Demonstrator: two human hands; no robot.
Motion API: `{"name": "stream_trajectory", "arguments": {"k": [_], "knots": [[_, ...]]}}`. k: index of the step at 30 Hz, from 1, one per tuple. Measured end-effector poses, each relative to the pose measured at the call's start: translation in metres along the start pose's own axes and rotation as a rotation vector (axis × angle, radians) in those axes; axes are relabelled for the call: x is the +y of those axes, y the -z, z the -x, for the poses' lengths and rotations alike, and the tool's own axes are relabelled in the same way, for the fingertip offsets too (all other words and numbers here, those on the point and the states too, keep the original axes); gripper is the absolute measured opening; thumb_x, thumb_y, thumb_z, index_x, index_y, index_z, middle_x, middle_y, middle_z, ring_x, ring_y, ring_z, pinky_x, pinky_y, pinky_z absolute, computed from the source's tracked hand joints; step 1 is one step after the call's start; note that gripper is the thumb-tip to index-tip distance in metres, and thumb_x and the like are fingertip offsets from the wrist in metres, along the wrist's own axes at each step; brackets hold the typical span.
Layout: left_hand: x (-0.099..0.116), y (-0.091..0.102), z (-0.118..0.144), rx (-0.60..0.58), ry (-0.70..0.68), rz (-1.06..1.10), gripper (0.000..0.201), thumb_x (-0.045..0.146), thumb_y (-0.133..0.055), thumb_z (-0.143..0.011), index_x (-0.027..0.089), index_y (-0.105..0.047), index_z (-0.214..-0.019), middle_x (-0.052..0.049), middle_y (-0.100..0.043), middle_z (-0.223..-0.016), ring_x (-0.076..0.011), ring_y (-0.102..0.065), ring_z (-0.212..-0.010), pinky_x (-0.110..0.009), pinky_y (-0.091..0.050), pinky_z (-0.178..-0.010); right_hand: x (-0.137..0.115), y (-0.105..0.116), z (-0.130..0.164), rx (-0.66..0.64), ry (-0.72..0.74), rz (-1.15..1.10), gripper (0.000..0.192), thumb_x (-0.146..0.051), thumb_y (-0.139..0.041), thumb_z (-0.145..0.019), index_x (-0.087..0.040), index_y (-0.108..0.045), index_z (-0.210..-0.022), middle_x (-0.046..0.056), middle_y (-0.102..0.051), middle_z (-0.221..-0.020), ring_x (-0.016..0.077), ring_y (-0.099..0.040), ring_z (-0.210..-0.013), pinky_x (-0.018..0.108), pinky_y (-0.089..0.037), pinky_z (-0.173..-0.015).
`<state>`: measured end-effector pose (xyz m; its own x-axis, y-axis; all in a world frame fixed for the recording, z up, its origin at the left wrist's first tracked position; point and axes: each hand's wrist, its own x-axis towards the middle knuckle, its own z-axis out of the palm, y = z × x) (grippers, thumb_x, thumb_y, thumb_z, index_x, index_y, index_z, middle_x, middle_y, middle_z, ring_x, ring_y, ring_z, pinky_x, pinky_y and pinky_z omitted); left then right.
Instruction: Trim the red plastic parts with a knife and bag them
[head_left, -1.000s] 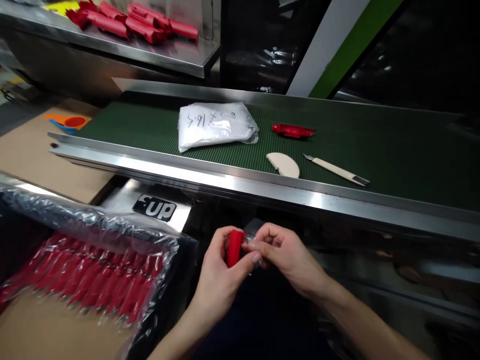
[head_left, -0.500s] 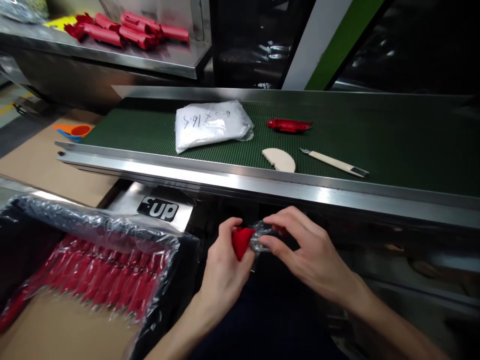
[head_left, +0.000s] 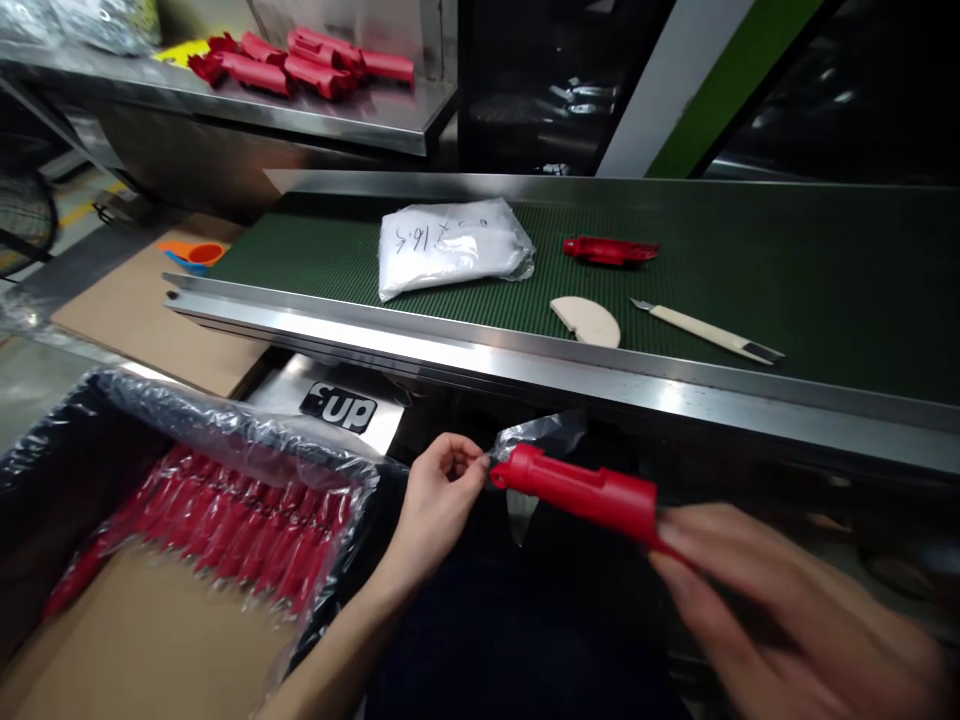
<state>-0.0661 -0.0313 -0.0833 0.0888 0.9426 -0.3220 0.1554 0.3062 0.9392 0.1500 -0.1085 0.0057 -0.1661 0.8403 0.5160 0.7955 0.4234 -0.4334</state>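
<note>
My right hand [head_left: 757, 600], blurred by motion at the lower right, grips one end of a long red plastic part [head_left: 581, 490]. The part's other end points left. My left hand [head_left: 439, 500] pinches a clear plastic sleeve [head_left: 536, 437] right at that free end, below the conveyor's steel edge. Both hands hang in front of the dark space under the conveyor.
A box lined with clear film [head_left: 225, 480] at the lower left holds several red parts. On the green conveyor belt [head_left: 825, 290] lie a white bag [head_left: 450, 245], another red part [head_left: 609, 250], a beige half-disc [head_left: 586, 321] and a craft knife [head_left: 709, 332]. More red parts [head_left: 300, 62] lie on a steel shelf.
My right hand has pulled the red part out to the right, away from the left hand. The left hand now holds only the clear sleeve. The view has shifted slightly left.
</note>
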Motion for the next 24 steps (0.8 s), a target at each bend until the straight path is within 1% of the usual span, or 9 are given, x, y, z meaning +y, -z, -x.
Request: {"name": "stream_trajectory", "arguments": {"k": [3, 5, 8, 12, 14, 16, 20, 22, 24], "knots": [[0.002, -0.003, 0.005, 0.002, 0.019, 0.052, 0.014, 0.030, -0.062, -0.083, 0.015, -0.061, -0.082, -0.001, -0.061, -0.075, -0.0126, -0.055, -0.069, -0.021, -0.042, -0.061, -0.007, -0.008, 0.003, -0.079, 0.165, 0.017, 0.020, -0.001, -0.063, -0.084, -0.014, -0.067, -0.100, 0.004, -0.070, -0.090, 0.0142, -0.066, -0.084, 0.028, -0.051, -0.080], [0.004, -0.005, 0.010, 0.008, 0.016, 0.068, 0.015, 0.031, -0.062, -0.085, 0.016, -0.063, -0.085, -0.001, -0.062, -0.077, -0.0124, -0.055, -0.070, -0.021, -0.042, -0.062, -0.006, -0.016, 0.004, -0.113, 0.216, 0.032, 0.021, 0.000, -0.062, -0.084, -0.012, -0.068, -0.100, 0.006, -0.071, -0.087, 0.0165, -0.066, -0.083, 0.031, -0.052, -0.075], [0.004, -0.006, 0.015, 0.006, -0.019, 0.081, 0.017, 0.034, -0.061, -0.088, 0.017, -0.065, -0.090, -0.001, -0.064, -0.081, -0.0134, -0.057, -0.074, -0.022, -0.044, -0.066, 0.002, -0.024, 0.010, -0.169, 0.302, 0.052, 0.024, 0.000, -0.058, -0.085, -0.011, -0.067, -0.104, 0.011, -0.072, -0.093, 0.0217, -0.067, -0.087, 0.036, -0.052, -0.073], [0.001, -0.005, 0.018, 0.002, -0.122, 0.052, 0.013, 0.031, -0.061, -0.091, 0.019, -0.067, -0.089, -0.002, -0.063, -0.091, -0.0148, -0.058, -0.083, -0.025, -0.045, -0.075, 0.012, -0.032, 0.017, -0.319, 0.378, 0.089, 0.033, 0.000, -0.044, -0.089, -0.009, -0.065, -0.111, 0.014, -0.072, -0.107, 0.0269, -0.067, -0.097, 0.045, -0.052, -0.080], [-0.003, -0.006, 0.021, 0.018, -0.162, 0.033, 0.012, 0.029, -0.060, -0.091, 0.020, -0.068, -0.089, -0.002, -0.063, -0.092, -0.0152, -0.058, -0.086, -0.025, -0.044, -0.077, 0.012, -0.037, 0.017, -0.299, 0.351, 0.087, 0.031, 0.001, -0.047, -0.087, -0.010, -0.064, -0.111, 0.013, -0.073, -0.104, 0.0250, -0.069, -0.092, 0.042, -0.053, -0.076], [-0.010, -0.010, 0.027, 0.047, -0.186, 0.031, 0.011, 0.028, -0.058, -0.093, 0.021, -0.067, -0.091, -0.002, -0.063, -0.093, -0.0157, -0.059, -0.087, -0.026, -0.045, -0.080, 0.008, -0.044, 0.017, -0.177, 0.275, 0.043, 0.029, 0.001, -0.056, -0.084, -0.012, -0.064, -0.109, 0.010, -0.074, -0.094, 0.0214, -0.069, -0.083, 0.037, -0.055, -0.070], [-0.023, -0.023, 0.043, 0.086, -0.220, 0.043, 0.010, 0.025, -0.054, -0.095, 0.022, -0.063, -0.096, -0.002, -0.064, -0.095, -0.0160, -0.060, -0.087, -0.027, -0.046, -0.080, -0.008, -0.066, 0.026, 0.140, -0.098, -0.009, 0.032, 0.000, -0.063, -0.082, -0.019, -0.062, -0.109, 0.006, -0.070, -0.088, 0.0179, -0.068, -0.078, 0.033, -0.057, -0.072], [-0.025, -0.027, 0.048, 0.080, -0.241, 0.036, 0.012, 0.023, -0.050, -0.097, 0.022, -0.062, -0.096, -0.001, -0.063, -0.091, -0.0149, -0.059, -0.083, -0.027, -0.046, -0.076, -0.011, -0.075, 0.033, 0.166, -0.214, -0.047, 0.032, -0.001, -0.062, -0.084, -0.020, -0.062, -0.109, 0.006, -0.069, -0.093, 0.0182, -0.068, -0.080, 0.032, -0.058, -0.074], [-0.025, -0.027, 0.049, 0.070, -0.279, 0.016, 0.014, 0.021, -0.048, -0.097, 0.021, -0.061, -0.095, -0.002, -0.062, -0.089, -0.0142, -0.058, -0.080, -0.026, -0.045, -0.074, -0.007, -0.078, 0.037, 0.074, -0.145, -0.127, 0.034, 0.000, -0.061, -0.084, -0.019, -0.062, -0.111, 0.007, -0.068, -0.096, 0.0187, -0.067, -0.084, 0.032, -0.058, -0.075]]}}
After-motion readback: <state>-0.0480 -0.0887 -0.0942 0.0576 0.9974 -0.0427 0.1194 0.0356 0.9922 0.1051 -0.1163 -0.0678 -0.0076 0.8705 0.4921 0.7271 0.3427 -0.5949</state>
